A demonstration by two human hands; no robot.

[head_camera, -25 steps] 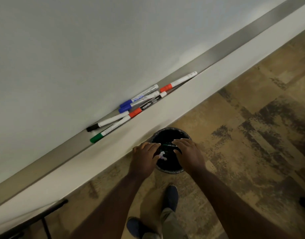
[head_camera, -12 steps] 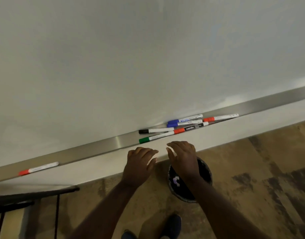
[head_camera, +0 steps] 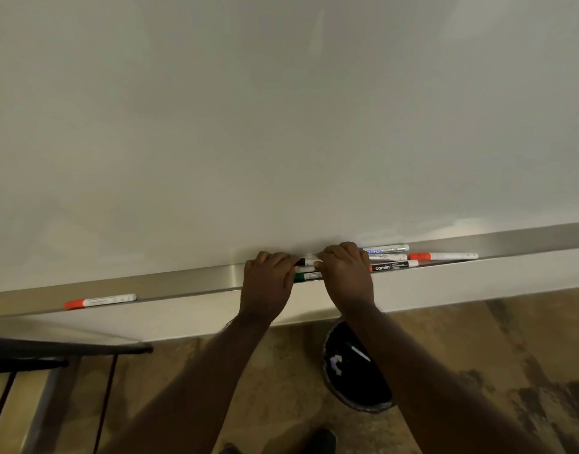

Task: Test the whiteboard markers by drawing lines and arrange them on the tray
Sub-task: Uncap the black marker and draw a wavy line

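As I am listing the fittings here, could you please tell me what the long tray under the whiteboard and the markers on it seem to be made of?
The long silver tray looks like brushed metal, perhaps aluminium or steel: a dull grey sheen with soft reflections. The lone red-capped white marker and the black-barrelled marker look like smooth moulded plastic with printed labels, though that cannot be confirmed from sight.

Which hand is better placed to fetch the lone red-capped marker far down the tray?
Left. The left hand is nearer that red-capped marker on the tray; the right hand sits over the cluster.

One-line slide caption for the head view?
Both hands reach into the marker cluster on the whiteboard tray.
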